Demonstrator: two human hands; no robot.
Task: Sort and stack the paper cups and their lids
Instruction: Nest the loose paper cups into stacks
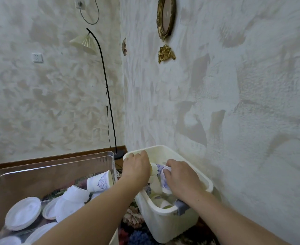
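Both hands are over a cream plastic bin [165,220] beside the wall. My right hand [181,179] grips a white paper cup with a blue pattern [160,169], held on its side above the bin. My left hand [137,167] is curled round the cup's open end; what its fingers hold is hidden. More cups [161,200] lie inside the bin. To the left, a clear plastic box [48,167] holds another patterned cup [99,182] lying on its side and several white lids [23,213].
A textured wall rises right behind the bin. A black floor lamp [108,103] stands in the corner, its base just beyond the bin. A flowered rug [135,234] lies under both containers. A dark wooden skirting runs behind the clear box.
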